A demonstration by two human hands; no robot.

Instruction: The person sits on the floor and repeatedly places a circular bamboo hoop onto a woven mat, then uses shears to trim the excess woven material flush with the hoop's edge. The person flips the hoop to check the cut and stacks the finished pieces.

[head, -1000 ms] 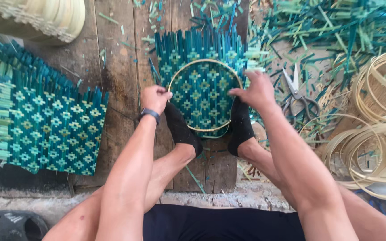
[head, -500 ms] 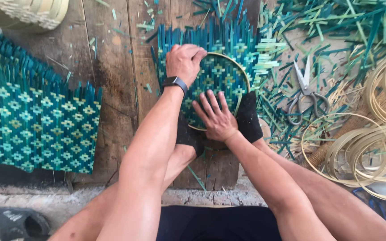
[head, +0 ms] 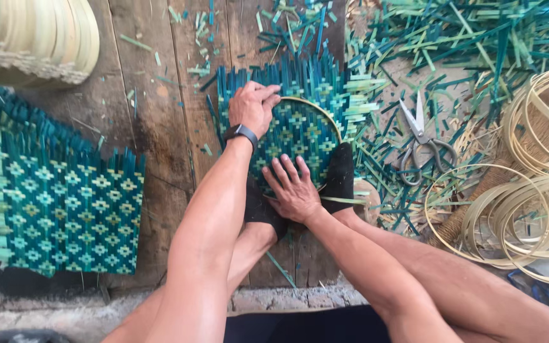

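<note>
The right hand is laid flat, fingers spread, on the near part of the green woven mat, gripping nothing. Either side of it, the mat is pinned by two black-socked feet. Beyond, the left hand is curled over the bamboo hoop at the mat's far-left edge. Scissors are seen well right, near coiled hoops.
</note>
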